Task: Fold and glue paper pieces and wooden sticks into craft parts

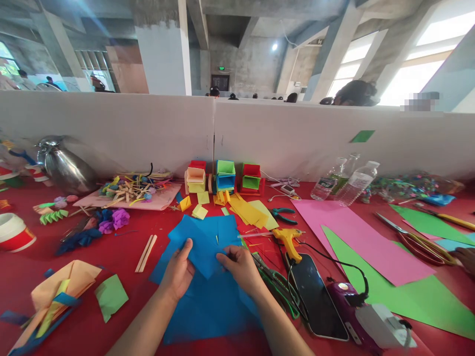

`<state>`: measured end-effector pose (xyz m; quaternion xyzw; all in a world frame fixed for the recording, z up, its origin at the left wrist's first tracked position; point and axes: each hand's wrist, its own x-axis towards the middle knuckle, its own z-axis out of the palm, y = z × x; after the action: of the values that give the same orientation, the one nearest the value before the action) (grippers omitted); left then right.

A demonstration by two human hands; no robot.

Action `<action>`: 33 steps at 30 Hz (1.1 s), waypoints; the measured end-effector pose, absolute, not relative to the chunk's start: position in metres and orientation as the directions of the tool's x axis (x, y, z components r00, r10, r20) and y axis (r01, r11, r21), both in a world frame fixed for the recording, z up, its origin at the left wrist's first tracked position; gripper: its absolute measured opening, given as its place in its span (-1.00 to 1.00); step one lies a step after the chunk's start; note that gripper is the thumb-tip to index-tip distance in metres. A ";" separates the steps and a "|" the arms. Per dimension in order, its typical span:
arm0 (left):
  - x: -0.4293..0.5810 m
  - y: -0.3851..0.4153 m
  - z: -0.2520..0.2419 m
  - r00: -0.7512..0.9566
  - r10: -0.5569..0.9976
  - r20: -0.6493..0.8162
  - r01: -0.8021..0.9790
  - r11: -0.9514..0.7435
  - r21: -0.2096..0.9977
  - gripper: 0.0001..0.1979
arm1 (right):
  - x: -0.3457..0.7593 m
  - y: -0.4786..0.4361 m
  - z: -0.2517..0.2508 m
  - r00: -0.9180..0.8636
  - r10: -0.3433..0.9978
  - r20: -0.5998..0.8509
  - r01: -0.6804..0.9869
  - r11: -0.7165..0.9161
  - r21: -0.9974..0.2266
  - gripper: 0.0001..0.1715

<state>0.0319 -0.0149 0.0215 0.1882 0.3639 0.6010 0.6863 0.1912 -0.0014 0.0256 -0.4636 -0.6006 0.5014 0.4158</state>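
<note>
Left hand (179,271): was closed on the left edge of a folded blue paper (205,257), thumb on top.
Right hand (241,266): was pinching the same fold at its right side.
Paper spot: was kept on more blue sheets (208,306) on the red counter (122,257).
Done so far: looks like only early creases were made, tbh.
Left to do: most folds, judging by the finished boxes (225,175) stacked at the back.

White partition (148,128) behind the red table (122,257), concrete ceiling beams (196,20), bright windows (426,44)
</note>
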 end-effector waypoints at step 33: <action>0.051 -0.021 0.011 -0.202 0.929 -0.310 -0.593 0.136 0.793 -0.68 | 0.182 -0.007 0.034 -0.093 0.995 0.040 -0.200 0.021 -0.980 -0.66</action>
<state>0.0508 -0.0211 0.0111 0.1861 0.4510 0.6305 0.6037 0.1816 -0.0066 0.0336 -0.4151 -0.4786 0.5634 0.5304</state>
